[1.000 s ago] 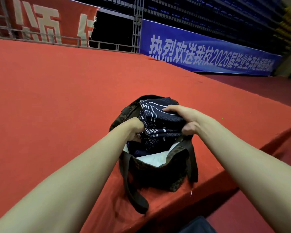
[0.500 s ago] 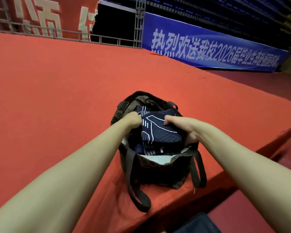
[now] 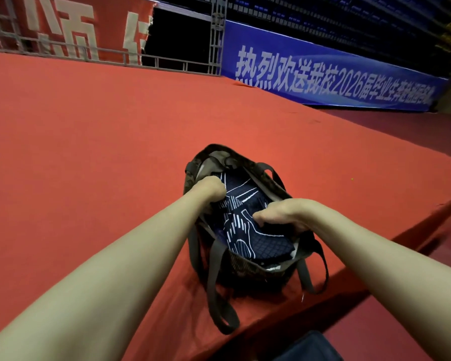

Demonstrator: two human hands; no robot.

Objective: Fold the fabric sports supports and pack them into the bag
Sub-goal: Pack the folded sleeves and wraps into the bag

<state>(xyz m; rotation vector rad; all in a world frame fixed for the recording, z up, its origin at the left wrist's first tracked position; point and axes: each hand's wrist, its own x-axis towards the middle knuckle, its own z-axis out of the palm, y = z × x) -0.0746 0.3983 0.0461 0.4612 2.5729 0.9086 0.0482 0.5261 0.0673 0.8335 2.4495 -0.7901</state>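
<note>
Navy patterned fabric support (image 3: 248, 225) is being pushed down into the brown tote bag (image 3: 245, 269) on the red carpeted stage (image 3: 89, 157), gripped by left hand (image 3: 210, 188) and right hand (image 3: 279, 214); release and withdrawal judged next.

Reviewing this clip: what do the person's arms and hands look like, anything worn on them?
Both forearms are bare as far as the frame shows: no sleeves, gloves, watch or wristbands visible. The left hand and right hand show no rings or markings that I can make out; their fingers are partly hidden.
</note>
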